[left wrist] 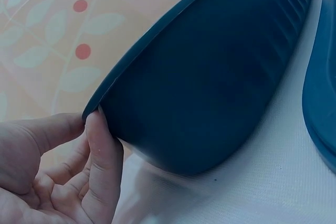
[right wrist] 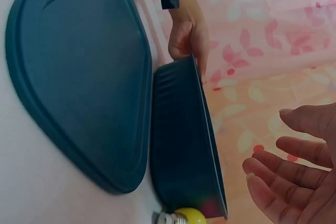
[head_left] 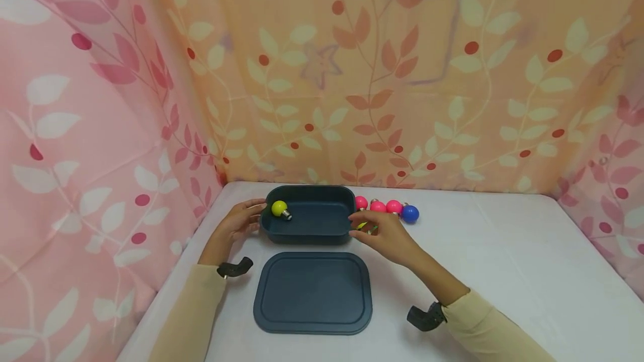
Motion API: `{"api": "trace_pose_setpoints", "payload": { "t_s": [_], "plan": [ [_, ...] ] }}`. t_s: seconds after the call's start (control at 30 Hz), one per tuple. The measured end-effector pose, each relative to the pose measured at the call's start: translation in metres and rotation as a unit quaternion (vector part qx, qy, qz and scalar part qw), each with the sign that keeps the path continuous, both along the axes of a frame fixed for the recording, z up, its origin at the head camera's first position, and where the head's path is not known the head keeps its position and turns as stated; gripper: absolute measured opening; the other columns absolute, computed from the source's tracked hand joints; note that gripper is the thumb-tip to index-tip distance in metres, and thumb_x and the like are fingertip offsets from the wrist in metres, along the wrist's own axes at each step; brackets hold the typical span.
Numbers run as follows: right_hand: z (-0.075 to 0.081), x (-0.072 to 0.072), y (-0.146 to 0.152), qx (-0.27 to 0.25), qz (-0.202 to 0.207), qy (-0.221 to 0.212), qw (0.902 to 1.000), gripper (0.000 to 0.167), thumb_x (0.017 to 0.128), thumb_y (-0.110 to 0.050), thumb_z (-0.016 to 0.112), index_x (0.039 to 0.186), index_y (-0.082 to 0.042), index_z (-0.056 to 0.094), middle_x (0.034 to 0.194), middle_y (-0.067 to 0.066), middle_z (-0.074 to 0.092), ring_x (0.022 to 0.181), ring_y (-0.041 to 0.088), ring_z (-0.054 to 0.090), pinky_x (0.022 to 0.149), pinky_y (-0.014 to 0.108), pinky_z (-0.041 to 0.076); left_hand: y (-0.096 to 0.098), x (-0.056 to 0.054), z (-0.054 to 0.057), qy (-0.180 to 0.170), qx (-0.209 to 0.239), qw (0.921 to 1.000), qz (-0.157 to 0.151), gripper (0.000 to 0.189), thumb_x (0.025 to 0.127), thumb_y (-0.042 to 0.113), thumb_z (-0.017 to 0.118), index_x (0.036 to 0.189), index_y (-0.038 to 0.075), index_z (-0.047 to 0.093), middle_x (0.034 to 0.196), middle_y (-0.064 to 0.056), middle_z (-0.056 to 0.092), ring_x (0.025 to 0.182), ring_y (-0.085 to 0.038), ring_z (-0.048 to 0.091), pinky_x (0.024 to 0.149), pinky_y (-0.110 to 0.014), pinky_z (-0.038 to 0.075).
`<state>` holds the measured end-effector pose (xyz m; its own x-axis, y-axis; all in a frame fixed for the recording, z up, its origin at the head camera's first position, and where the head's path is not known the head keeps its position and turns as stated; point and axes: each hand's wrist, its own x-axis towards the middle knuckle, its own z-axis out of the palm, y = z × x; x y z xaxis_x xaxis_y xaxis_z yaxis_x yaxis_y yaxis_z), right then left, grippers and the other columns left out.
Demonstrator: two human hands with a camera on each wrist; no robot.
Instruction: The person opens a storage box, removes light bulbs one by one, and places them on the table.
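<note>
A dark blue-grey rectangular box (head_left: 312, 239) stands uncovered on the table, with a yellow light bulb (head_left: 279, 209) lying inside at its left end. My left hand (head_left: 240, 220) pinches the left end of the box's rim between thumb and finger, as the left wrist view shows. At the opposite end, my right hand (head_left: 384, 234) hovers beside the box with loosely bent fingers; the right wrist view shows these fingers (right wrist: 278, 174) apart from it and holding nothing. Another yellow bulb (right wrist: 191, 216) lies outside by the box wall, partly hidden by the right hand in the head view.
The matching flat lid (head_left: 313, 293) lies in front of the box. Right of the box are pink bulbs (head_left: 394, 206) and a blue bulb (head_left: 410, 214); something green shows between the right fingers. Patterned curtains (head_left: 322, 71) enclose the white-covered table (head_left: 503, 250).
</note>
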<state>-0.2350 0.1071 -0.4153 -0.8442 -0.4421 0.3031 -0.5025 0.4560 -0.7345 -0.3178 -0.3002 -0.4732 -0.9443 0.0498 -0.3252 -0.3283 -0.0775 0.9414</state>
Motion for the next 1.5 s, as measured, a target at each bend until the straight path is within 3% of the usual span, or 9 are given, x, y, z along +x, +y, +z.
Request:
{"api": "trace_pose_setpoints", "payload": {
  "t_s": [0.43,0.6,0.77,0.97,1.5],
  "plan": [
    [0.007,-0.013,-0.039,0.006,0.045,0.017,0.9988,0.036,0.092,-0.025,0.077,0.125,-0.010,0.071,0.108,0.007,0.074,0.088,0.014,0.070,0.073,0.024,0.058,0.000,0.000,0.001,-0.003,0.001,1.0000,0.003,0.048,0.100,0.023,0.067,0.143,0.007,0.052,0.105,-0.006,0.064,0.077,-0.013,0.060,0.062,-0.019,0.055],
    [0.006,-0.017,-0.052,0.014,0.056,0.000,0.9983,0.037,0.093,-0.027,0.076,0.126,-0.011,0.070,0.107,0.004,0.074,0.089,0.013,0.070,0.073,0.023,0.058,-0.001,0.001,0.000,-0.003,-0.008,1.0000,0.000,0.052,0.099,0.024,0.068,0.145,0.005,0.051,0.107,-0.006,0.063,0.079,-0.014,0.059,0.063,-0.019,0.055],
    [0.007,-0.022,-0.067,0.025,0.065,-0.002,0.9976,0.035,0.093,-0.026,0.076,0.125,-0.013,0.071,0.103,-0.001,0.073,0.089,0.012,0.069,0.075,0.024,0.058,-0.002,0.000,-0.002,-0.002,-0.012,0.9999,0.001,0.054,0.099,0.024,0.068,0.146,0.004,0.049,0.104,-0.004,0.063,0.078,-0.014,0.060,0.063,-0.019,0.055],
    [0.007,-0.028,-0.080,0.022,0.080,0.000,0.9965,0.032,0.093,-0.021,0.075,0.123,-0.009,0.071,0.100,0.001,0.073,0.088,0.015,0.070,0.078,0.026,0.058,-0.001,-0.001,0.000,-0.003,-0.005,1.0000,0.002,0.052,0.100,0.022,0.066,0.147,0.005,0.048,0.097,-0.001,0.064,0.074,-0.012,0.060,0.062,-0.020,0.055],
    [-0.002,-0.053,-0.113,0.021,0.070,0.003,0.9973,0.029,0.093,-0.022,0.075,0.120,-0.011,0.072,0.098,-0.002,0.074,0.083,0.012,0.066,0.076,0.027,0.056,-0.001,-0.002,0.001,-0.003,-0.010,0.9999,-0.003,0.055,0.101,0.023,0.066,0.148,0.004,0.046,0.098,-0.002,0.063,0.072,-0.011,0.060,0.062,-0.019,0.055]
  ]
}}
